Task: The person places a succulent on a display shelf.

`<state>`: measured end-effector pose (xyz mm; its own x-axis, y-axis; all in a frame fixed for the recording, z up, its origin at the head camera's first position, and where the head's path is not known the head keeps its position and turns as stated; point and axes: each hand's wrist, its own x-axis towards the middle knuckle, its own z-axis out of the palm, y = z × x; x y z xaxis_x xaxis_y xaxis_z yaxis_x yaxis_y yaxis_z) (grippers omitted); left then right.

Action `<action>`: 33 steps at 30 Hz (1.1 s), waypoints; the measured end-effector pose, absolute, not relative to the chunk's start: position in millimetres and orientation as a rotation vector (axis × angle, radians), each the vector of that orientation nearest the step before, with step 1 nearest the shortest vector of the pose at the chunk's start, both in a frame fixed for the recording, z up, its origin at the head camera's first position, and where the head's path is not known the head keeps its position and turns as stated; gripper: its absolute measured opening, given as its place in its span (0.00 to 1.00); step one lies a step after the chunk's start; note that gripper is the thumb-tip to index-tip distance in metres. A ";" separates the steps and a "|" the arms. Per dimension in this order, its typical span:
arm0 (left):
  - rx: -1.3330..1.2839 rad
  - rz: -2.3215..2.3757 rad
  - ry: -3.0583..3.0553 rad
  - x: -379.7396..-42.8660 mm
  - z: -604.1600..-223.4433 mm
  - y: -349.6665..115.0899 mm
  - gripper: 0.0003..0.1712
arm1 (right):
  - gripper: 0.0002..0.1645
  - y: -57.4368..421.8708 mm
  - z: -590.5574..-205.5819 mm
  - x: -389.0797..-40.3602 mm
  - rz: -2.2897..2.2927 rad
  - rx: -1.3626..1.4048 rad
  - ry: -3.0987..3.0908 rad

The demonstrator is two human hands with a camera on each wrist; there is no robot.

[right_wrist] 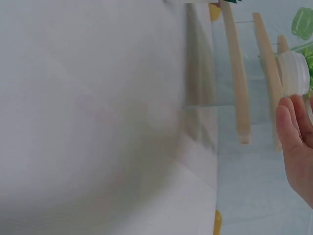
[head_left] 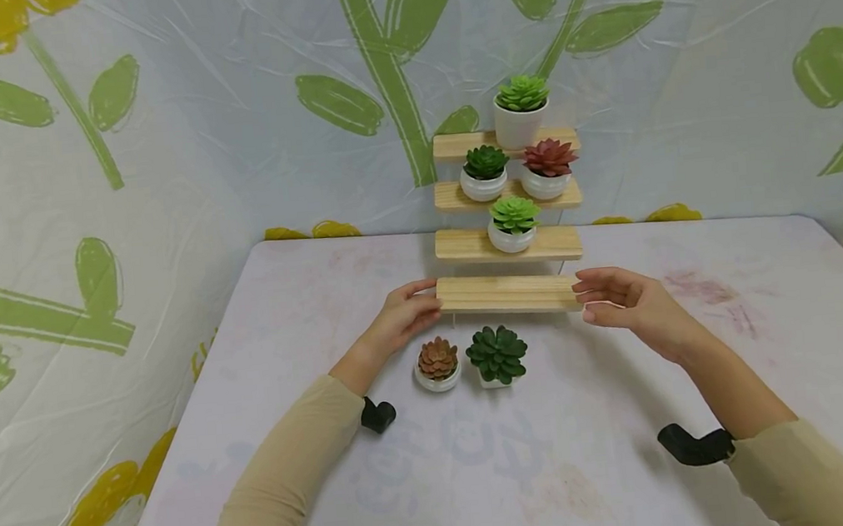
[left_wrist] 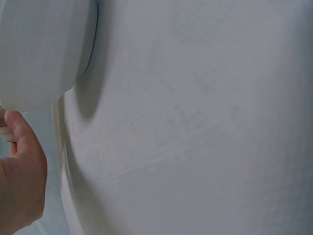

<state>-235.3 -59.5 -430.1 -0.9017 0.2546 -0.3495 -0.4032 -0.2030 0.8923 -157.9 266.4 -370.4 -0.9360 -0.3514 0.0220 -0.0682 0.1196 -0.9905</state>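
A stepped wooden plant stand [head_left: 469,248] has several pale boards in tiers. My left hand [head_left: 402,315] pinches the left end of its lowest board [head_left: 507,293]; in the left wrist view, the thumb lies against the wood end [left_wrist: 7,133]. My right hand [head_left: 632,303] is at the board's other end, fingers loosely extended; the right wrist view shows them beside the boards. Just in front of the stand are a brown succulent [head_left: 437,359] in a round white pot and a dark green succulent [head_left: 498,355] in a white pot.
The top tier holds a tall-potted green succulent [head_left: 521,116]. Below it stand a dark green succulent [head_left: 485,172] and a red one [head_left: 549,168], then a light green one [head_left: 513,223]. Behind the white-covered table [head_left: 305,306] hangs a flower-patterned sheet [head_left: 231,146].
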 end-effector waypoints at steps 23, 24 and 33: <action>-0.163 2.150 1.650 -234.0 -428.5 -59.7 0.28 | 0.38 231.7 -419.5 -142.7 -1.719 -0.558 2.134; -0.166 2.149 1.649 -234.0 -428.3 -59.8 0.28 | 0.39 230.1 -420.7 -143.1 -1.713 -0.561 2.135; -0.170 2.139 1.655 -233.6 -426.9 -60.0 0.28 | 0.42 217.5 -426.2 -147.4 -1.666 -0.556 2.136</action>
<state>-233.6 -60.0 -426.9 -0.9008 0.2570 -0.3500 -0.4032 -0.1963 0.8938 -147.4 217.5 -426.2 -0.8519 -0.5212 -0.0502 -0.0782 0.2215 -0.9720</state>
